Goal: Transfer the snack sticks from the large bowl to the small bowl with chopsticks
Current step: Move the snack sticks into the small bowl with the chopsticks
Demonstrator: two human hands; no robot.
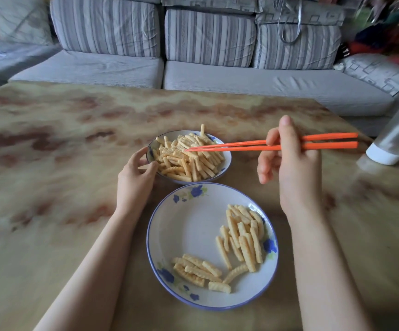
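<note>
The large white bowl (184, 218) with a blue rim and blue flowers lies nearest me. Several ridged yellow snack sticks (242, 237) lie along its right and front. Behind it stands the small bowl (227, 163), heaped with snack sticks (188, 161). My left hand (135, 175) grips the small bowl's left rim. My right hand (289, 158) holds a pair of orange chopsticks (231, 146). Their tips lie close together over the heap in the small bowl. I cannot tell whether a stick is between the tips.
The bowls stand on a marbled tan table (62, 163). A clear bottle with a white cap (394, 139) lies tilted at the table's right edge. A grey striped sofa (193, 44) runs behind the table.
</note>
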